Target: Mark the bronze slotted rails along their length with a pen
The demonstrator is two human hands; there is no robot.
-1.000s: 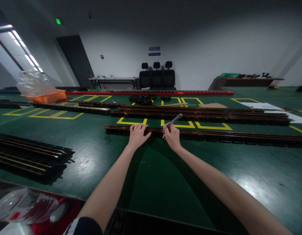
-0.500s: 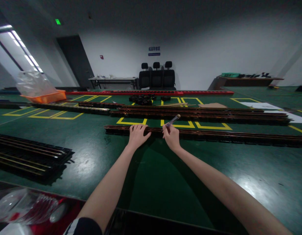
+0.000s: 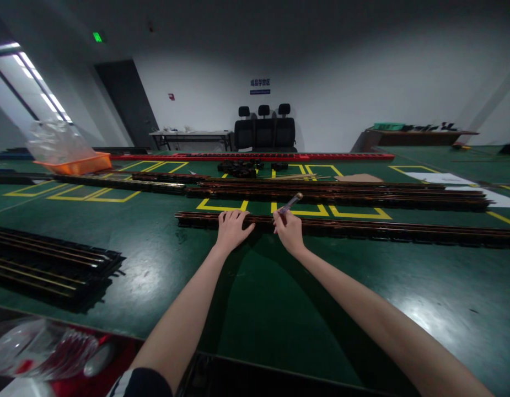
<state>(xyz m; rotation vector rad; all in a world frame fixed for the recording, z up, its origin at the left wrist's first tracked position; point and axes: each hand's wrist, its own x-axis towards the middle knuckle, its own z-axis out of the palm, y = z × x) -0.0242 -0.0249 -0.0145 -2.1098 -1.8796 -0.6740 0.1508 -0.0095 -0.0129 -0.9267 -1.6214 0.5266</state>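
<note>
On the green table (image 3: 255,298), my left hand (image 3: 232,230) lies with fingers spread over a long dark rail (image 3: 370,229), though whether they clasp it I cannot tell, and my right hand (image 3: 291,231) pinches a slanted pen (image 3: 290,203) at that rail. Beyond it lie more rails (image 3: 341,193), then some black parts (image 3: 238,167), and by the wall (image 3: 354,105) stand black seats (image 3: 265,133)

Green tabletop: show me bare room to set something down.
Bare: the green tabletop between the left forearm and right forearm; right of the right forearm, nearside of the rail under the left hand; and between left forearm and left-edge rails. Crowded: beyond that rail, with bundled rails, black parts and an orange basket.
</note>
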